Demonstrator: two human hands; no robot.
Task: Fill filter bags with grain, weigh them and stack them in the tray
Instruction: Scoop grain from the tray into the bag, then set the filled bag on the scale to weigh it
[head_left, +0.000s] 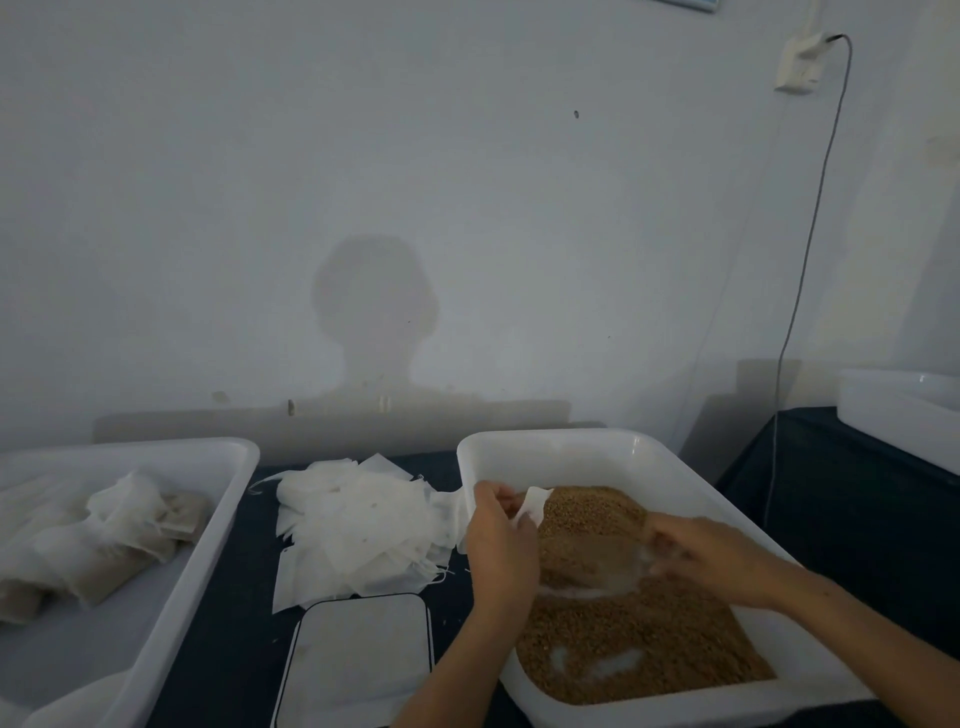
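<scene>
At lower right of the frame, over the grain (644, 644) in the white tub (597, 447), both hands hold one filter bag (587, 561). The left hand (498, 545) pinches its upper edge; the right hand (701, 556) curls round the opposite end. The bag looks thin, limp and light, likely tearable, so it is best held by the mouth edges.
</scene>
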